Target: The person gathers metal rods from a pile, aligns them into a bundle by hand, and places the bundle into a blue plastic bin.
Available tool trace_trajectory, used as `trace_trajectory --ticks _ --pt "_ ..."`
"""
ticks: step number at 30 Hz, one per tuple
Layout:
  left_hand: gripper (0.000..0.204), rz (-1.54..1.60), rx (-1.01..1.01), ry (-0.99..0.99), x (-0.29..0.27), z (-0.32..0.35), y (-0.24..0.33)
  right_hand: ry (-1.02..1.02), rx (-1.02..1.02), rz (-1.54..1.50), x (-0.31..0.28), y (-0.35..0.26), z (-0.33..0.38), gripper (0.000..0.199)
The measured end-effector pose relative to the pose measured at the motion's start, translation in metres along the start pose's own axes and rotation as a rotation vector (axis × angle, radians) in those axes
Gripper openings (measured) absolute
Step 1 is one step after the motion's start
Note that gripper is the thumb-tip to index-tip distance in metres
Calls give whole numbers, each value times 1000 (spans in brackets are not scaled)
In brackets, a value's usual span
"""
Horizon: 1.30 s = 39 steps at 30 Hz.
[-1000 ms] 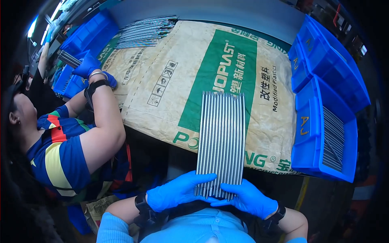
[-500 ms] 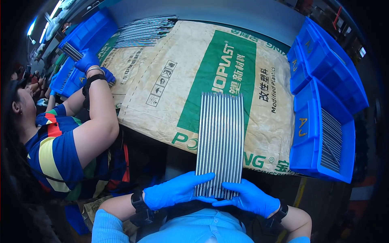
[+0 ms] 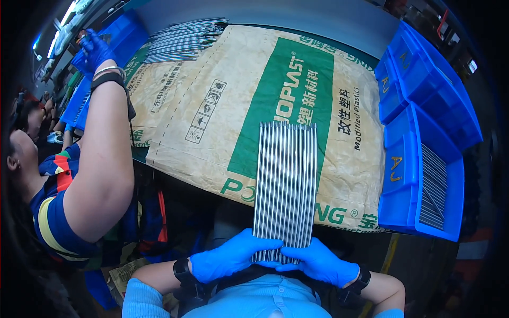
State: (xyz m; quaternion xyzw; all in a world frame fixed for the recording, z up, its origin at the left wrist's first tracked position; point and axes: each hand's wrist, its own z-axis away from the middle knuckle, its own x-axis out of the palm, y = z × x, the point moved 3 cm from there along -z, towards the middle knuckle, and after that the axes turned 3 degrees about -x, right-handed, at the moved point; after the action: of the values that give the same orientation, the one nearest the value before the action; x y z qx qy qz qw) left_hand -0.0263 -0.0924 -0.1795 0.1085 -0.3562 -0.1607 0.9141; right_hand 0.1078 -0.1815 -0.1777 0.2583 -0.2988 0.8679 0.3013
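A flat row of slim, shiny metal rods point(image 3: 284, 180) lies side by side in front of my body, pointing away from me over the table's near edge. My left hand point(image 3: 233, 255), in a blue glove, is closed round the near left end of the row, thumb on top. On the near right end, my right hand point(image 3: 322, 261) grips in the same way, also gloved in blue. Both thumbs almost meet across the rods, and the fingers beneath are partly hidden. The far tips look narrowed and sit over the printed paper sack point(image 3: 207, 159) that covers the table.
On the right stand blue plastic bins point(image 3: 397, 172), the nearest holding several metal rods point(image 3: 433, 185). More loose rods point(image 3: 185, 40) lie at the back left. A co-worker's gloved hand point(image 3: 96, 53) is raised by a blue bin point(image 3: 124, 34) at far left.
My hands have shifted slightly, the thumbs now closer together over the rods. The co-worker's hand has moved up and away toward the far left bin, and the rods it held no longer show clearly.
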Motion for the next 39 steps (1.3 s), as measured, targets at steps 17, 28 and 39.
trace_trajectory --ticks 17,28,39 --pt "36 -40 105 -7 -28 -27 -15 45 -155 111 -22 11 -28 49" --pt "31 -107 129 -15 -37 -37 -17 79 -158 159 -32 15 -36 48" --pt "27 -86 129 -35 -28 -31 -8 74 -169 145 -29 10 -34 43"
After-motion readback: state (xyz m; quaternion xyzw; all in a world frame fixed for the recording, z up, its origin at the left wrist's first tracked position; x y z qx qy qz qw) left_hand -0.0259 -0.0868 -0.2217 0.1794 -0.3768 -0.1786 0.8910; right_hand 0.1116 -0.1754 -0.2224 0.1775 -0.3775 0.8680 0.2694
